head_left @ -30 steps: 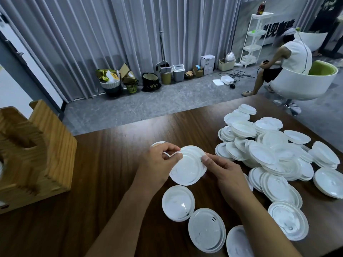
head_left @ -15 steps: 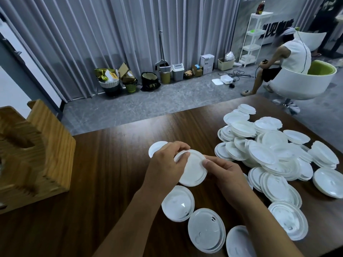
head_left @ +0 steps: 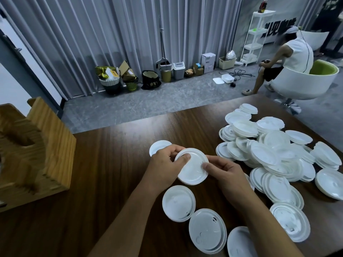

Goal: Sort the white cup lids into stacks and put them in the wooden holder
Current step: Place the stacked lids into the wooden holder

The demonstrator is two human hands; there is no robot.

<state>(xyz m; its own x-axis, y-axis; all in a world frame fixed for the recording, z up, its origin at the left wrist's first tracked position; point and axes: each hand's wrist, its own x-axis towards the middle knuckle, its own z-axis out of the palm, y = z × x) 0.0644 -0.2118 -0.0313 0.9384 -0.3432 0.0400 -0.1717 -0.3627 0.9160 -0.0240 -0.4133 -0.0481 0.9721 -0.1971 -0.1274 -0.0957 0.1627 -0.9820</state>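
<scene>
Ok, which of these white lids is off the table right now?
The lid gripped between left hand and right hand; all others lie on the table.

You'll find little to read here. The dark wall panel (head_left: 278, 27) behind the white shelf unit (head_left: 257, 38) carries large black characters, too blurred to make out. The white carton (head_left: 208, 62) by the curtain has a small dark mark and print, too small to read
</scene>
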